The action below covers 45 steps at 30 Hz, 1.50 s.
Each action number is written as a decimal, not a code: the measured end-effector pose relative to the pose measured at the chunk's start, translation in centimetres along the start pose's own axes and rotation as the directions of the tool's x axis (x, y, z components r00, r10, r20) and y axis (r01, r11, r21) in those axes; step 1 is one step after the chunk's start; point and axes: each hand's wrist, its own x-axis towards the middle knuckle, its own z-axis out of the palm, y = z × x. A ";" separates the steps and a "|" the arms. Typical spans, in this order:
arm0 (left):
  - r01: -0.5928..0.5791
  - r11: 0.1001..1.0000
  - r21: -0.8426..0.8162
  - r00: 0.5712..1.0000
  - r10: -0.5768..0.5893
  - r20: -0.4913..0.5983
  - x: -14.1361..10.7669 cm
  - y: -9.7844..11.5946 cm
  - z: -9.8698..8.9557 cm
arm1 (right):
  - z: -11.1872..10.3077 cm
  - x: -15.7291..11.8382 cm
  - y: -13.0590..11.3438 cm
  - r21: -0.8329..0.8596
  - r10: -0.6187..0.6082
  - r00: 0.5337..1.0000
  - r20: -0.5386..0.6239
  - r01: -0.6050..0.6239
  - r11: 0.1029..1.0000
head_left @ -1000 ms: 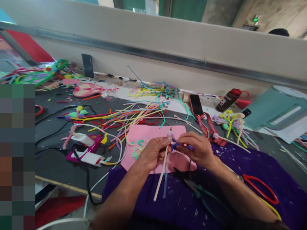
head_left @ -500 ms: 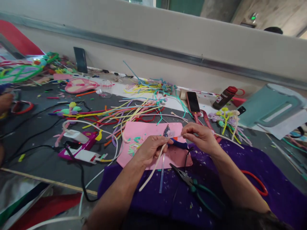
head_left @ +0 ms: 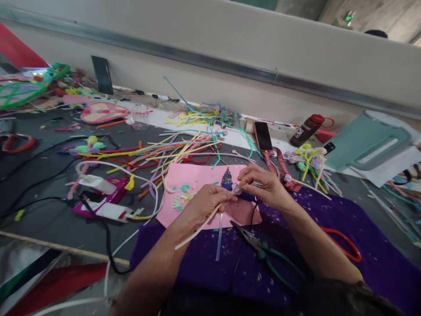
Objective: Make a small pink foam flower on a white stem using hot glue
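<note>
My left hand (head_left: 210,202) pinches a cream stem (head_left: 197,231), whose free end slants down toward me. At its upper end is a small pale lilac piece (head_left: 236,188), which the closed fingertips of my right hand (head_left: 259,184) touch. Behind my hands, a blue glue gun (head_left: 226,179) with a speckled tip lies over the pink mat (head_left: 184,173). A clear glue stick (head_left: 219,239) extends below my left fingers. Green-handled pliers (head_left: 259,248) rest on the purple cloth (head_left: 210,281) below my right hand.
Colourful stems (head_left: 177,151) spread behind the mat. A power strip (head_left: 105,202) with cables sits left. Farther back are a phone (head_left: 263,136), a dark bottle (head_left: 307,130), a flower bundle (head_left: 307,162) and a teal container (head_left: 362,140). Red handles (head_left: 345,243) lie at right.
My right hand has moved left and closer to my left hand, onto the lilac piece. The cream stem now slants more to the left. The whole view has shifted slightly.
</note>
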 end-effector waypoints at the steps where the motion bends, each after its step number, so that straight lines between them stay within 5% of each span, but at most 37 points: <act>1: 0.001 1.000 0.007 1.000 -0.001 0.001 0.0 0.0 0.0 | 0.1 0.0 0.0 -0.014 -0.006 1.000 0.006 0.006 1.000; 30: -0.040 0.980 0.193 0.999 0.042 -0.008 0.1 0.0 -0.4 | 1.2 0.0 -0.5 -0.166 -0.030 0.999 -0.020 0.026 0.986; 42: -0.024 0.987 0.160 0.999 0.027 -0.017 0.1 -0.1 -0.3 | 0.9 -0.1 -0.1 -0.265 -0.116 0.993 0.029 0.120 0.957; 45: 0.001 0.998 0.063 0.998 0.002 -0.056 0.1 0.1 -0.2 | 0.7 -0.3 -0.5 -0.228 -0.091 0.994 -0.067 0.074 0.971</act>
